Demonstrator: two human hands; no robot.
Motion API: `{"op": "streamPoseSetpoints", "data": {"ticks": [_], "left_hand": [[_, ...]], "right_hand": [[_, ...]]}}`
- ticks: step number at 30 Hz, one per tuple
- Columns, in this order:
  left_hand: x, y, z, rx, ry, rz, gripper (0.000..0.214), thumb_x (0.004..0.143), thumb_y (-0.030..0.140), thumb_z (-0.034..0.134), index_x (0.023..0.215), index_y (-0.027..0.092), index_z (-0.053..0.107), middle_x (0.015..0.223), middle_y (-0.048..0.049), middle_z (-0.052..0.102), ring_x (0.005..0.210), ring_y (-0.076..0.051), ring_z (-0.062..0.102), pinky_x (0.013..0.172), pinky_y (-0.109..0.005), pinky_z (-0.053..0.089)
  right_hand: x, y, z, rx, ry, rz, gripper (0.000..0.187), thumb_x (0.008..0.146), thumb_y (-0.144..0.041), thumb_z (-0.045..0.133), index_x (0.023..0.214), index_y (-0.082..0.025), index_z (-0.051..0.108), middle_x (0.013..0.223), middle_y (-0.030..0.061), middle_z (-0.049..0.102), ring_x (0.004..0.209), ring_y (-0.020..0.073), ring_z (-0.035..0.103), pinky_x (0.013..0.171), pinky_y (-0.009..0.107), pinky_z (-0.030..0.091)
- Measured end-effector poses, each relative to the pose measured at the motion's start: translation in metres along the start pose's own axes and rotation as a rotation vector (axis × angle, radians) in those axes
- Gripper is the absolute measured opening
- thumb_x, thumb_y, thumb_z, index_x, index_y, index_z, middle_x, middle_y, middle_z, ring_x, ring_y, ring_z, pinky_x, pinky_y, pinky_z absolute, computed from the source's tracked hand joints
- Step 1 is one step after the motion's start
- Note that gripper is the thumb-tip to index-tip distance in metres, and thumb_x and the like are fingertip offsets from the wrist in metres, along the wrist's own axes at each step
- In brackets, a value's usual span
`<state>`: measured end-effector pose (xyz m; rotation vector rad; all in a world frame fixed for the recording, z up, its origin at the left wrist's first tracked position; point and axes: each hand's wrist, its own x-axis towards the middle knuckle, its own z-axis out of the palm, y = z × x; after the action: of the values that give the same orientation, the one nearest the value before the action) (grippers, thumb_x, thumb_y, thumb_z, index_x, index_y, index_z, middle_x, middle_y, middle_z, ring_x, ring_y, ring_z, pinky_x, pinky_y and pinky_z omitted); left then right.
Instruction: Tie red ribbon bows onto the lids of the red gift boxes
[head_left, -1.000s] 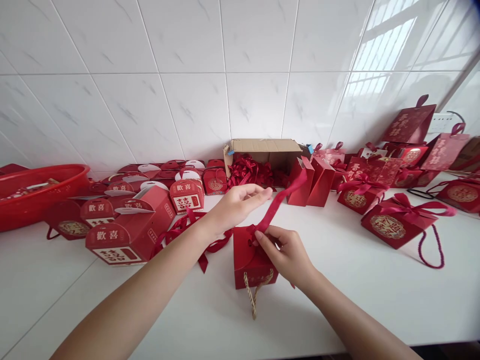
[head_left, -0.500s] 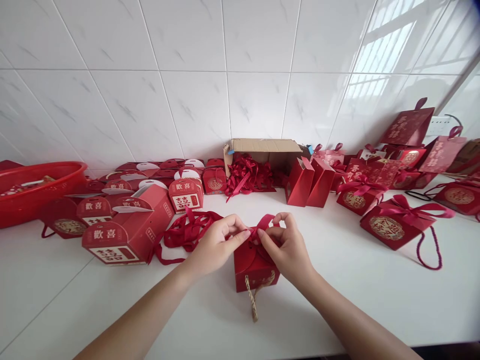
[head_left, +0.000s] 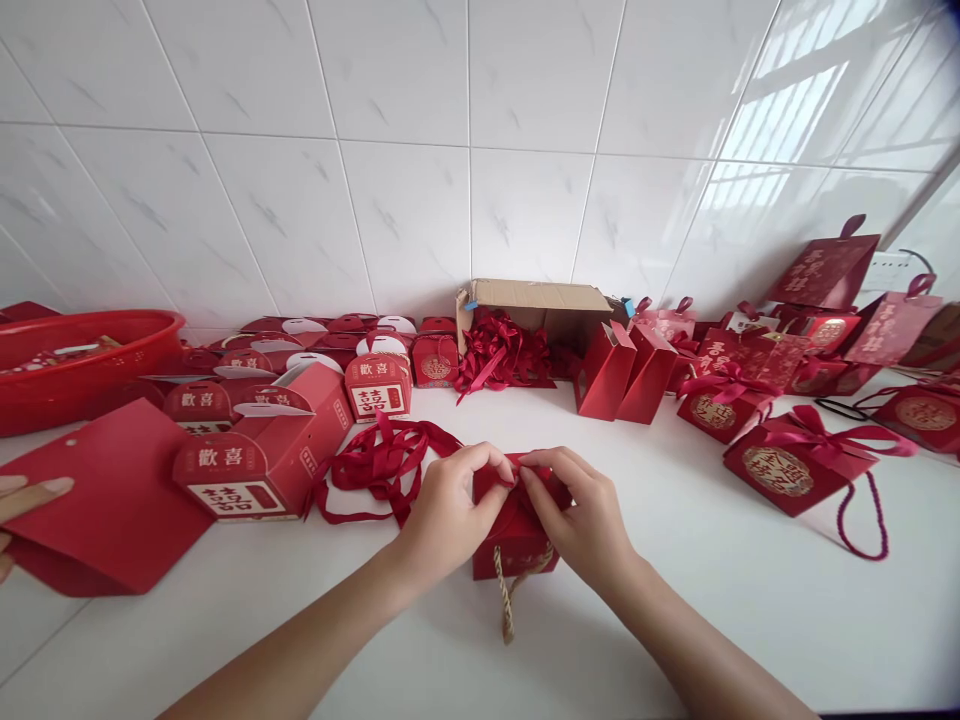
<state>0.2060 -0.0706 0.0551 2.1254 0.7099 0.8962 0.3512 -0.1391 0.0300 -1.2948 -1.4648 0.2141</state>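
Both hands are on the small red box (head_left: 517,545), which sits mid-table (head_left: 750,610) right in front of me. My left hand (head_left: 450,510) and right hand (head_left: 585,515) are each pinched shut on a bit of red ribbon (head_left: 517,472) at the box's top. The fingertips almost meet, so whatever the ribbon is doing there is hidden under them. A rope handle (head_left: 508,600) dangles down the front. A loose ribbon pile (head_left: 382,465) lies just left of the box. At the far left edge, somebody else's fingers (head_left: 30,495), mostly cut off, hold a flat red card (head_left: 112,500). The print on the gift boxes (head_left: 780,465) to the right is too small to read.
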Motion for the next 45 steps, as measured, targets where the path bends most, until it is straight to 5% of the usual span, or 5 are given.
{"op": "streamPoseSetpoints", "data": {"ticks": [7, 20, 28, 36, 45], "left_hand": [[0.001, 0.000, 0.003, -0.010, 0.071, 0.031, 0.012, 0.079, 0.009, 0.050, 0.074, 0.019, 0.055, 0.084, -0.0011, 0.067, 0.082, -0.016, 0.063, 0.076, -0.027, 0.050], [-0.001, -0.010, 0.008, -0.004, 0.149, -0.021, 0.018, 0.085, 0.021, 0.057, 0.103, 0.021, 0.058, 0.100, -0.0039, 0.071, 0.095, -0.017, 0.067, 0.091, -0.031, 0.050], [0.005, -0.012, 0.016, -0.110, 0.232, 0.069, 0.018, 0.086, 0.022, 0.056, 0.104, 0.019, 0.057, 0.100, -0.0058, 0.067, 0.096, -0.016, 0.064, 0.087, -0.028, 0.053], [-0.002, -0.018, -0.003, 0.000, -0.001, 0.183, 0.008, 0.080, 0.022, 0.066, 0.085, 0.019, 0.070, 0.090, -0.0046, 0.070, 0.094, -0.017, 0.063, 0.085, -0.028, 0.051], [0.007, -0.010, -0.020, -0.092, -0.368, 0.067, 0.008, 0.084, 0.025, 0.062, 0.083, 0.021, 0.068, 0.096, -0.0008, 0.071, 0.113, -0.017, 0.058, 0.100, -0.025, 0.042]], "right_hand": [[-0.004, 0.004, -0.005, -0.139, -0.034, -0.081, 0.017, 0.087, -0.025, 0.056, 0.095, -0.022, 0.070, 0.099, 0.0084, 0.056, 0.076, 0.0164, 0.059, 0.067, 0.031, 0.054], [-0.006, 0.005, 0.001, 0.044, -0.062, 0.278, 0.022, 0.086, -0.042, 0.056, 0.083, -0.024, 0.068, 0.129, 0.0085, 0.045, 0.126, 0.0297, 0.034, 0.102, 0.051, 0.035], [-0.003, 0.001, -0.002, 0.245, -0.172, 0.352, 0.031, 0.088, -0.044, 0.052, 0.073, -0.020, 0.063, 0.140, 0.0082, 0.040, 0.139, 0.0252, 0.018, 0.110, 0.046, 0.025], [-0.004, -0.005, -0.015, 0.181, -0.236, 0.374, 0.033, 0.090, -0.049, 0.049, 0.086, -0.021, 0.066, 0.137, 0.0060, 0.046, 0.134, 0.0232, 0.031, 0.109, 0.040, 0.028], [-0.004, -0.013, -0.050, -0.213, -0.351, 0.248, 0.005, 0.089, -0.024, 0.053, 0.090, -0.024, 0.058, 0.091, -0.0013, 0.064, 0.085, 0.0160, 0.058, 0.073, 0.030, 0.045]]}}
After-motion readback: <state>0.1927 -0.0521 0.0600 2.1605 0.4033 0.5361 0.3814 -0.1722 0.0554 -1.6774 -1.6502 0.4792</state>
